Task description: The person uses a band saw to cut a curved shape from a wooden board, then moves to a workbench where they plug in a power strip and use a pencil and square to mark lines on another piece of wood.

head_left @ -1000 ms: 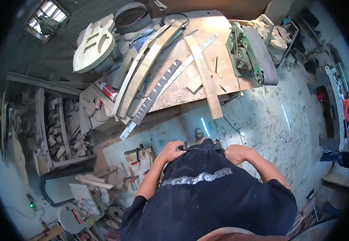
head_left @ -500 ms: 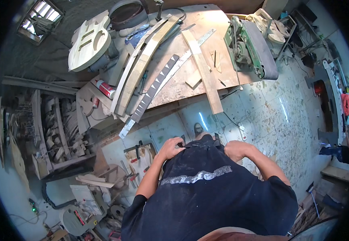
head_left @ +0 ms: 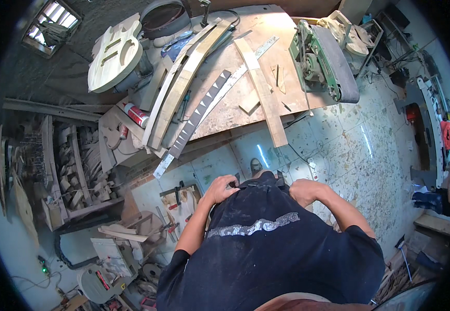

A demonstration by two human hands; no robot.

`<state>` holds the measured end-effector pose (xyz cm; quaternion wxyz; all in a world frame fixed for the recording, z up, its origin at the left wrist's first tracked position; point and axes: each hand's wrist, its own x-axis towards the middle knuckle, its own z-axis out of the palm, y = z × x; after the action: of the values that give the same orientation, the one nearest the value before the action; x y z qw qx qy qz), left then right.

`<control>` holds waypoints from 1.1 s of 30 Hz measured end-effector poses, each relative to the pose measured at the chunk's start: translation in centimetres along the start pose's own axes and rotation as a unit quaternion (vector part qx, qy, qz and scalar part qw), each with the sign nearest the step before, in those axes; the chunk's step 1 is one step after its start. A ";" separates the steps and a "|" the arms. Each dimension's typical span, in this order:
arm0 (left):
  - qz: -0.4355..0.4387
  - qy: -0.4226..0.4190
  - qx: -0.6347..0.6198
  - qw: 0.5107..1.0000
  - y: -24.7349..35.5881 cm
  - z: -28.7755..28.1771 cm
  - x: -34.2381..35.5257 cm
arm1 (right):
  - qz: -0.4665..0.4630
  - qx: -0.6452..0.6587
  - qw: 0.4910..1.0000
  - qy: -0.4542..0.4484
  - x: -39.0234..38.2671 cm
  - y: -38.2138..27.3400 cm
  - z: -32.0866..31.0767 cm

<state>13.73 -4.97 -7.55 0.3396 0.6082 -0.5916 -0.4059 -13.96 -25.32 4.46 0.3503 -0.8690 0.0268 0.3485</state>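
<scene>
Both my hands are closed at my waist, at either side of the bunched front of my black shirt point(head_left: 266, 249), which has a silvery band across it. My left hand point(head_left: 221, 190) has its fingers curled and its thumb against dark cloth at the shirt's lower edge. My right hand point(head_left: 305, 193) makes a fist at the opposite side of the hem, its fingertips turned out of sight. Beyond them stands a workbench point(head_left: 235, 124) bearing a dark inlaid fretboard point(head_left: 202, 110), long curved wooden strips point(head_left: 196, 59) and a wooden board point(head_left: 261, 93).
A green belt sander point(head_left: 315, 62) sits on the bench's right side. A pale guitar body point(head_left: 116, 57) and a red-and-white bottle point(head_left: 136, 114) are at its left. A scrap-wood rack point(head_left: 59, 171) stands left, machinery point(head_left: 100, 280) lower left. Another person point(head_left: 445, 202) is at the far right.
My hands stay at the shirt's lower edge with barely any shift. The person at the far right has moved slightly.
</scene>
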 end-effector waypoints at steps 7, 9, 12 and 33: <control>-0.008 -0.013 -0.007 1.000 0.1 0.2 0.2 | 0.007 0.011 1.000 0.007 -0.5 -0.4 0.2; -0.003 -0.014 -0.005 1.000 0.2 0.4 0.3 | 0.013 0.015 1.000 0.006 -0.7 -0.5 0.4; 0.005 -0.012 -0.001 1.000 0.3 0.6 0.3 | 0.019 0.019 1.000 0.007 -1.0 -0.6 0.7; -0.004 -0.028 -0.014 0.999 0.1 0.6 -1.6 | 0.043 0.072 0.996 0.008 -0.5 0.0 1.4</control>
<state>13.19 -3.37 -7.63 0.3294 0.5941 -0.5928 -0.4325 -15.15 -24.53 4.11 0.3966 -0.8422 0.0926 0.3534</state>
